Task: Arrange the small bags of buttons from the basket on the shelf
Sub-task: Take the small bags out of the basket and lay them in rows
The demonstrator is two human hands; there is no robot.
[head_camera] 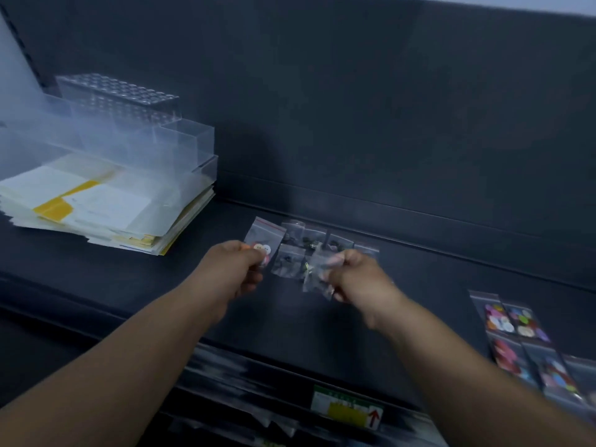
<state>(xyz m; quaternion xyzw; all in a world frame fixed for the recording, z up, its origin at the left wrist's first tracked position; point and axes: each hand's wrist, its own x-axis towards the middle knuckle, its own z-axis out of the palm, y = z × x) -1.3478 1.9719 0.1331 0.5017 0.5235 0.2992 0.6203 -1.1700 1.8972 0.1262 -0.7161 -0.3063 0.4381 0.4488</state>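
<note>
two bare hands work over a matt black shelf (419,285). the left hand (232,269), fingers curled, pinches the lower edge of a small clear plastic zip bag with a red seal strip (263,241); the bag rises from the fingertips toward one o'clock, with pale and pink round buttons bunched at its bottom. the right hand (358,279), also curled, grips a crumpled clear plastic bag with dark contents (314,275) that juts from its fingers toward nine o'clock; blur hides whether it is one bag or more. just beyond both hands, at twelve o'clock, a row of clear bags of dark buttons (309,238) lies flat on the shelf near its back wall. at four o'clock, well apart, glossy bags of bright mixed buttons (516,330) lie side by side. at ten o'clock sit a stack of pale sheets with yellow bands (96,208) and clear rigid plastic boxes (129,124). a green and yellow label with a red arrow (348,408) is fixed on the shelf's front edge.
</note>
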